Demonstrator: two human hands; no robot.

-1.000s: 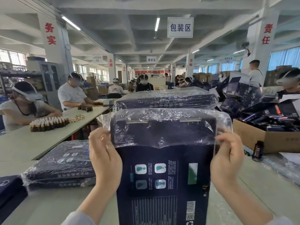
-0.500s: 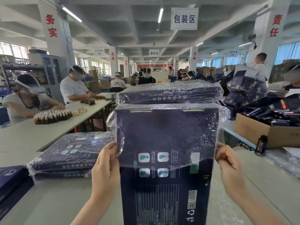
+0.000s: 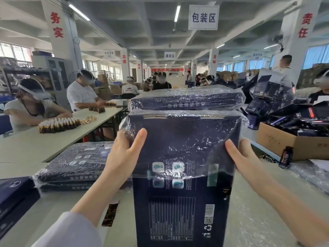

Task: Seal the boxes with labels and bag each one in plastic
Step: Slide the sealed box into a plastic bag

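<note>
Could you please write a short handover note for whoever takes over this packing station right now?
Left hand and right hand: each grips the plastic bag against one side of the upright dark blue box.
The bag covers only the box's upper half.
Done: bagged boxes stacked at left, one more bagged box behind.
Left: pull the bag fully down. What looks like an unbagged box lies far left. Label seals cannot be seen.

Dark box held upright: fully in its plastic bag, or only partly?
Partly. The plastic bag covers the box down to mid-height only; the printed lower half is bare.
</note>
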